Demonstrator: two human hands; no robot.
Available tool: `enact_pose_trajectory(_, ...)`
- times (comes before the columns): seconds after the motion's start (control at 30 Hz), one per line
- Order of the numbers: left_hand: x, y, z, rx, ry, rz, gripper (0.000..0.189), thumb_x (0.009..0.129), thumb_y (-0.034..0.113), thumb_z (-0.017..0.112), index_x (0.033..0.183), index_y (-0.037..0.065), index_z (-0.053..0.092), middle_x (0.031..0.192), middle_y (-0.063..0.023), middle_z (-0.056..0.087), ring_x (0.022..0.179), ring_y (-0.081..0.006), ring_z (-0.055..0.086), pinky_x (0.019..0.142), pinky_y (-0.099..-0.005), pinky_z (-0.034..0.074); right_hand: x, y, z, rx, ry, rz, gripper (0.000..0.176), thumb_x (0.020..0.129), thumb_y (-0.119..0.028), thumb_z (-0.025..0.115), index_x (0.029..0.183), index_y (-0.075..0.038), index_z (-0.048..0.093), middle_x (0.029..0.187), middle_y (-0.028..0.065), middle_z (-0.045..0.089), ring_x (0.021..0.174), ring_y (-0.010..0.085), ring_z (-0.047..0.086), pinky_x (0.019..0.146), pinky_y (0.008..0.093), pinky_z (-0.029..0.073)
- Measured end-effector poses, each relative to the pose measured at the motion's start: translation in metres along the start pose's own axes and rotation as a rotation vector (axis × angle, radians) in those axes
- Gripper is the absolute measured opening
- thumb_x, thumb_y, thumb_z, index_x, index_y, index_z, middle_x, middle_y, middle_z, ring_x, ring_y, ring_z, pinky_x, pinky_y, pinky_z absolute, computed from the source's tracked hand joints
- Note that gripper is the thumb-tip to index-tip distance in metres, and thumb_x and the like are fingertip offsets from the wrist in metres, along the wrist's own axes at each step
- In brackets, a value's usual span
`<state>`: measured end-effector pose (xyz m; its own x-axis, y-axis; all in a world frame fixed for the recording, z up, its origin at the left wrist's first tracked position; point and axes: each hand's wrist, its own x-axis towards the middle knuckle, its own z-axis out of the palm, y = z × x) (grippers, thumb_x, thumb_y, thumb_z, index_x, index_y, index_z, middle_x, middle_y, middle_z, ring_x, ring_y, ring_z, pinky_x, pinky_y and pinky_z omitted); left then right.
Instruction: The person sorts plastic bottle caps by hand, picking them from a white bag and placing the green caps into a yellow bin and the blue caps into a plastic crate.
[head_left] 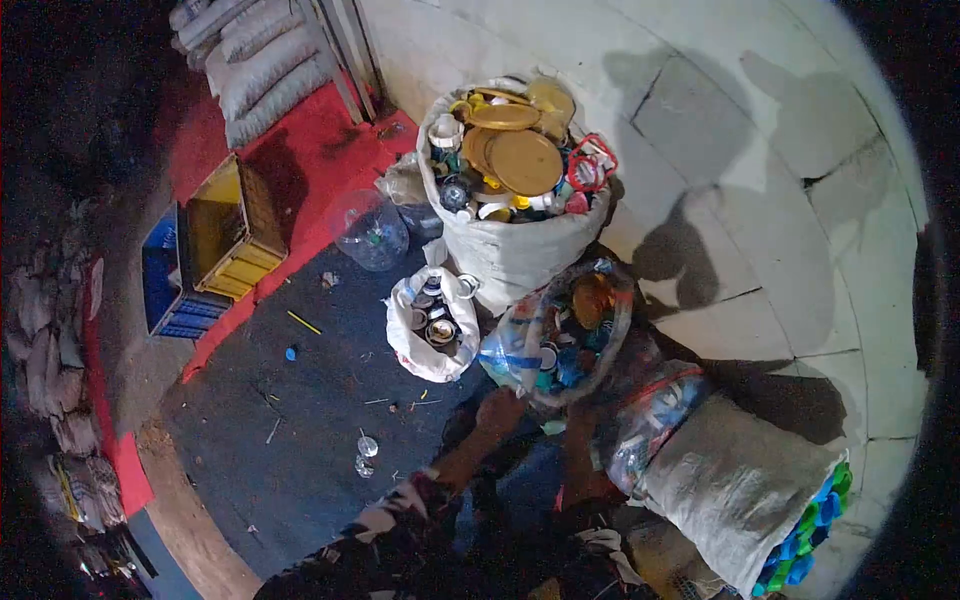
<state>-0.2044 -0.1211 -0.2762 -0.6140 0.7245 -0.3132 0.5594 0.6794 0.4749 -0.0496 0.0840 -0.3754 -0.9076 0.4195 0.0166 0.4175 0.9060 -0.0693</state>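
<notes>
A clear plastic bag stands in front of me, its mouth turned down and its inside filled with mixed bottle caps and lids. At its near left side my left hand is closed on the plastic. My right hand is against the near side of the same bag; shadow hides its fingers. Just left of the bag is a small white sack of dark and pale lids. Behind it stands a large white sack, heaped with caps and several round golden lids.
A sack with blue and green pieces at its mouth lies at right, beside another clear bag of plastic. Yellow and blue crates stand at left. Stacked sacks lie behind. Small litter dots the dark floor mat.
</notes>
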Motion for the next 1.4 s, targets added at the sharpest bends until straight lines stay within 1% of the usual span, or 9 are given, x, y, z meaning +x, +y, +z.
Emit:
enact_pose_trajectory(0.1,0.054,-0.002,-0.014,-0.431,0.048,-0.395,0.066,0.083,0.058,0.063,0.124,0.006,0.056,0.106,-0.024,0.064,0.098,-0.0405,0.064,0.083,-0.0506,0.052,0.009,0.014,0.013,-0.041,-0.007,0.074,0.055,0.091,-0.044,0.056,0.124,0.0,0.055,0.108,0.0231,0.063,0.097,0.0412,0.062,0.081,0.0512,0.051)
enact_pose_trajectory(0.2,0.093,-0.004,-0.028,-0.407,0.139,-0.425,0.085,0.076,0.067,0.066,0.127,0.0,0.052,0.11,-0.0255,0.063,0.105,-0.0413,0.062,0.087,-0.0508,0.05,0.02,0.018,0.022,-0.057,-0.004,0.122,0.054,0.09,-0.044,0.056,0.123,-0.001,0.056,0.107,0.0224,0.063,0.096,0.0407,0.062,0.081,0.0511,0.051)
enact_pose_trajectory(0.7,0.168,-0.01,-0.013,-0.146,-0.191,-0.236,0.054,0.087,0.052,0.06,0.106,0.002,0.067,0.114,-0.0225,0.064,0.11,-0.0325,0.062,0.085,-0.0488,0.051,0.026,0.039,0.051,-0.072,-0.009,0.213,0.048,0.089,-0.043,0.058,0.117,-0.004,0.058,0.104,0.0192,0.063,0.095,0.0379,0.062,0.079,0.0503,0.051)
enact_pose_trajectory(0.8,0.164,-0.019,-0.021,0.058,-0.107,-0.111,0.038,0.089,0.036,0.057,0.103,0.003,0.069,0.108,-0.0195,0.067,0.103,-0.0321,0.066,0.08,-0.0495,0.053,0.026,0.045,0.055,-0.07,-0.015,0.218,0.047,0.088,-0.042,0.058,0.116,-0.004,0.058,0.104,0.0186,0.062,0.094,0.0374,0.062,0.079,0.0501,0.051)
enact_pose_trajectory(0.9,0.175,-0.032,0.007,-0.047,0.046,-0.274,0.03,0.087,0.026,0.055,0.098,0.003,0.07,0.099,-0.0194,0.069,0.096,-0.0323,0.068,0.078,-0.0484,0.055,0.03,0.046,0.055,-0.059,-0.012,0.228,0.046,0.088,-0.042,0.059,0.115,-0.005,0.059,0.103,0.0179,0.062,0.094,0.0368,0.062,0.078,0.05,0.051)
enact_pose_trajectory(1.13,0.193,-0.066,-0.028,-0.103,0.079,-0.204,0.033,0.084,0.034,0.058,0.08,0.005,0.072,0.085,-0.0176,0.07,0.075,-0.036,0.07,0.065,-0.0455,0.057,0.016,0.059,0.053,-0.057,-0.011,0.259,0.043,0.087,-0.042,0.059,0.113,-0.006,0.06,0.101,0.0164,0.062,0.093,0.0355,0.062,0.077,0.0496,0.051)
enact_pose_trajectory(1.2,0.191,-0.069,-0.035,-0.235,0.113,-0.383,0.029,0.084,0.027,0.054,0.084,0.006,0.074,0.092,-0.0178,0.071,0.086,-0.0352,0.07,0.073,-0.0473,0.057,0.011,0.058,0.051,-0.052,-0.011,0.265,0.042,0.087,-0.041,0.06,0.112,-0.007,0.06,0.101,0.016,0.062,0.093,0.0352,0.062,0.077,0.0495,0.051)
enact_pose_trajectory(1.23,0.177,-0.067,-0.031,0.042,0.286,-0.129,0.029,0.084,0.027,0.054,0.08,0.007,0.074,0.092,-0.0195,0.071,0.082,-0.0358,0.071,0.07,-0.0486,0.057,0.009,0.056,0.051,-0.05,-0.014,0.267,0.042,0.087,-0.041,0.06,0.111,-0.007,0.06,0.101,0.0158,0.062,0.093,0.035,0.062,0.077,0.0494,0.051)
enact_pose_trajectory(1.4,0.164,-0.061,-0.047,-0.125,0.134,-0.287,0.042,0.087,0.041,0.056,0.086,0.002,0.072,0.094,-0.0247,0.069,0.091,-0.0391,0.068,0.078,-0.0499,0.055,0.0,0.05,0.05,-0.041,-0.023,0.28,0.04,0.087,-0.041,0.06,0.11,-0.008,0.061,0.1,0.0147,0.062,0.092,0.034,0.062,0.076,0.0492,0.051)
